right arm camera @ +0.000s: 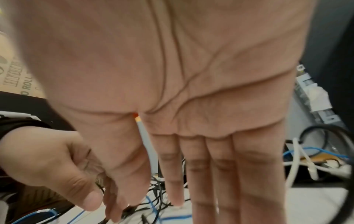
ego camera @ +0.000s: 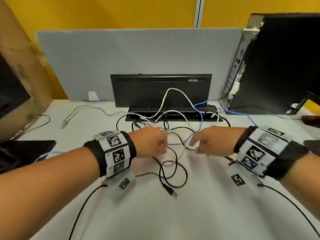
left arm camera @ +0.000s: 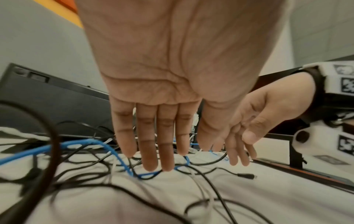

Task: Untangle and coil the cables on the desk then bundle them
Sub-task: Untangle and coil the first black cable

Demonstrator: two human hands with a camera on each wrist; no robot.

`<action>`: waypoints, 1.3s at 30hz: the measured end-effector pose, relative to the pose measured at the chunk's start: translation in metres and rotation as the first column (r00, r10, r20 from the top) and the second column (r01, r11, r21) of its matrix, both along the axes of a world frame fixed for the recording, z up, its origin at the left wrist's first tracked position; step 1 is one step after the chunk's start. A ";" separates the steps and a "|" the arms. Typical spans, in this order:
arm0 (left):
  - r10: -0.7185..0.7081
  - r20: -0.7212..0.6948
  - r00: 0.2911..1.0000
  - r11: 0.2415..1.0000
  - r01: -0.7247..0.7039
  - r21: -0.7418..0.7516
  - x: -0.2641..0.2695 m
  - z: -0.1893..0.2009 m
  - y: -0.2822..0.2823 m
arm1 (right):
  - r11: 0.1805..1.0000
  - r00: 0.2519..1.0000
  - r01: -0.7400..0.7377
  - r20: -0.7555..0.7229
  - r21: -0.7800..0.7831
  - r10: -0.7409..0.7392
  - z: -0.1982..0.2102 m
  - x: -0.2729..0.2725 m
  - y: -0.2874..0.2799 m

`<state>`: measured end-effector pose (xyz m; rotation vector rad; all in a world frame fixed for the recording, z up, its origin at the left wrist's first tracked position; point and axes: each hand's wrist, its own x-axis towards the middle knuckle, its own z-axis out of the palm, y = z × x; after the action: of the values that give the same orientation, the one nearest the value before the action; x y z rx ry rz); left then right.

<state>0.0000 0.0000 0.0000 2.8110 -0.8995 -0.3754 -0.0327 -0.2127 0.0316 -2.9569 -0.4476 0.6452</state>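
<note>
- Left hand (ego camera: 152, 142) & right hand (ego camera: 211, 141): both flat, fingers straight, holding nothing, just over the cables (ego camera: 173, 153).
- Cables: black, white, blue, mixed up mid worktop (ego camera: 199, 213), near keyboard (ego camera: 161, 90).

On the cardboard box (right arm camera: 17, 78) at the far left, seen in the right wrist view, the printed word "ROLL" can be read, with a blurred word above it. The square coded markers on the wrist bands (ego camera: 115, 153) carry no readable letters.
</note>
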 end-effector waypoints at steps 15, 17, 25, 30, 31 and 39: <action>0.034 -0.036 0.999 0.960 -0.023 0.279 -0.058 -0.018 0.008 | 0.986 0.990 0.110 -0.098 0.122 -0.098 -0.023 -0.058 0.035; 0.018 -0.015 1.000 0.973 -0.014 0.230 -0.051 -0.016 0.009 | 0.993 0.996 0.054 -0.071 0.101 -0.047 -0.024 -0.054 0.038; -0.023 0.093 0.995 0.995 0.032 -0.094 -0.034 0.036 -0.006 | 0.992 0.979 -0.056 0.204 0.111 0.032 -0.004 -0.030 0.041; 0.003 0.141 0.990 0.959 0.037 -0.283 -0.037 0.072 -0.005 | 0.936 0.954 -0.083 0.297 0.341 -0.024 0.029 -0.037 0.031; 0.027 0.155 0.988 0.946 0.025 -0.322 -0.038 0.078 -0.002 | 0.908 0.945 -0.076 0.319 0.412 -0.066 0.035 -0.038 0.027; 0.200 0.211 0.957 0.855 -0.065 -0.514 -0.043 0.095 0.035 | 0.842 0.840 -0.095 0.497 0.531 -0.218 0.080 -0.051 -0.004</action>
<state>-0.0429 0.0346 0.0950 2.4340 -0.7067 0.2294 -0.0837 -0.2170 0.1118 -2.5253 -0.4634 -0.3227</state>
